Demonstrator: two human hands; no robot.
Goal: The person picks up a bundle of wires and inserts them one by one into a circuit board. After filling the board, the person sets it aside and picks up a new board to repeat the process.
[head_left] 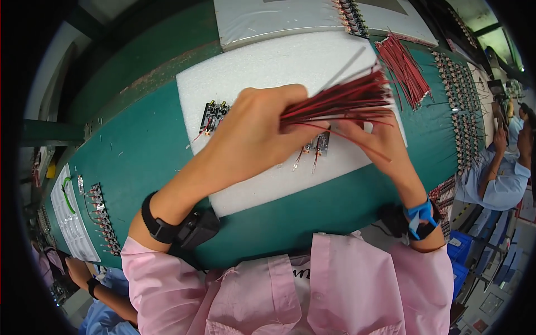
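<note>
Left hand (254, 131) is closed around one end of a bundle of red wires (340, 100), fingers wrapped tight; the bundle fans out toward 2 o'clock above the white foam pad (251, 72). Right hand (379, 142) meets the bundle from below, fingers partly closed and pinching at loose strands; one strand droops toward 4 o'clock.

Judgement: keeping the left grip firm and drawing a single wire cleanly would avoid snagging its neighbours.

On the pad: a small circuit board (212, 117) at 9 o'clock of the left hand, another board (316, 146) just under the hands. A loose pile of red wires (405, 70) lies at 1 o'clock on the green counter (134, 151). Rows of small assemblies (458, 106) at 3 o'clock; a co-worker's arm (494, 178) beyond.
</note>
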